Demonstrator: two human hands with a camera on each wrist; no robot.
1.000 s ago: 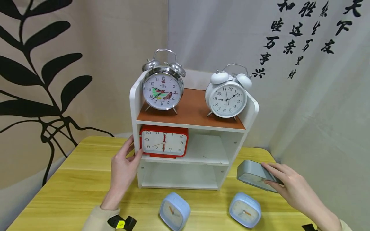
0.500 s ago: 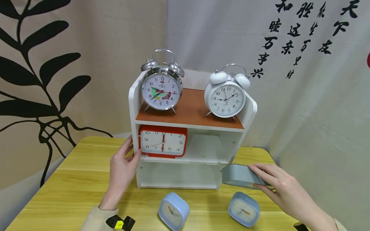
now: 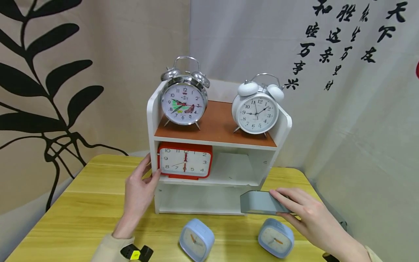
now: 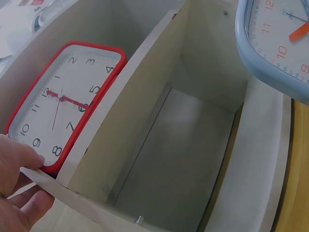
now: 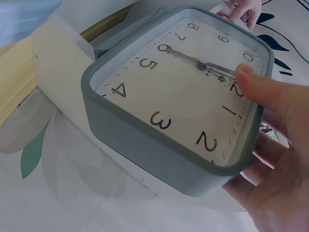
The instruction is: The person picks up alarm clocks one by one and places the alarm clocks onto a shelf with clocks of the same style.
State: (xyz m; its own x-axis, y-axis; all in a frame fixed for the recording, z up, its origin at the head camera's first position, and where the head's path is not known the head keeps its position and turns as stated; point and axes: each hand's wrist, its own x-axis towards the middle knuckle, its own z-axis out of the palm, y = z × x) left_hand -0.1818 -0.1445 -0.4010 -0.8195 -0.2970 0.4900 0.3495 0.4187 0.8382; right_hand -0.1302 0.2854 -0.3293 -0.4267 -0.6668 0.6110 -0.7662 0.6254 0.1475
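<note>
My right hand (image 3: pixel 306 214) grips a grey-green alarm clock (image 3: pixel 260 202) by its top edge, thumb over the dial and fingers behind. In the right wrist view its numbered face (image 5: pixel 188 96) shows. The clock is tilted face down in front of the right end of the bottom shelf. My left hand (image 3: pixel 140 185) holds the left side panel of a small white shelf unit (image 3: pixel 153 123), thumb in front and fingers outside. That thumb (image 4: pixel 24 154) is right at the corner of a red rectangular clock (image 3: pixel 184 160) on the middle shelf.
On the brown top shelf (image 3: pixel 219 120) stand a silver twin-bell alarm clock (image 3: pixel 184 102) and a white one (image 3: pixel 256 112). Two small light-blue clocks (image 3: pixel 197 238) (image 3: pixel 276 237) are on the yellow wooden table (image 3: pixel 82 214) before the unit. A printed curtain (image 3: pixel 353 120) hangs behind.
My right hand has carried the grey-green clock left and slightly down, from beside the shelf unit to in front of its bottom right end. The left hand keeps its hold on the panel.
</note>
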